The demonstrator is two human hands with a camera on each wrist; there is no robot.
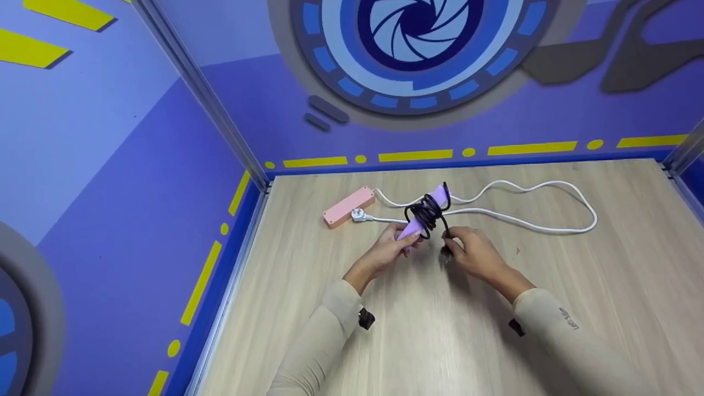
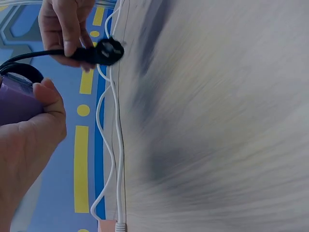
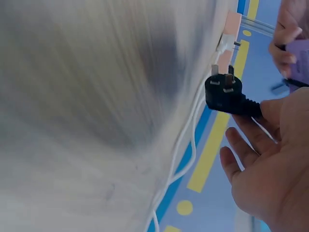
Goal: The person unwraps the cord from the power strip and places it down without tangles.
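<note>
Tabletop [image 1: 418,341]: just one, wood-look
Purple strip [image 1: 410,230]: one, bit right of centre, one black cord [image 1: 424,212] wrapped round it
Left hand [image 1: 385,248]: gripping that strip
Right hand [image 1: 477,252]: pinching one black plug [image 3: 223,93]
Pink strip [image 1: 349,206]: one, dead centre

The purple bar [image 1: 440,194] and pink block [image 1: 349,207] look like smooth plastic; the black plug [image 3: 219,96] is plastic with metal pins [image 3: 215,70]; the tabletop [image 1: 423,341] shows wood grain; the sleeves [image 1: 323,333] are matt cloth.

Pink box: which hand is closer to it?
Left. In the head view, the left hand is below-right of the pink box; the right hand is farther right.
</note>
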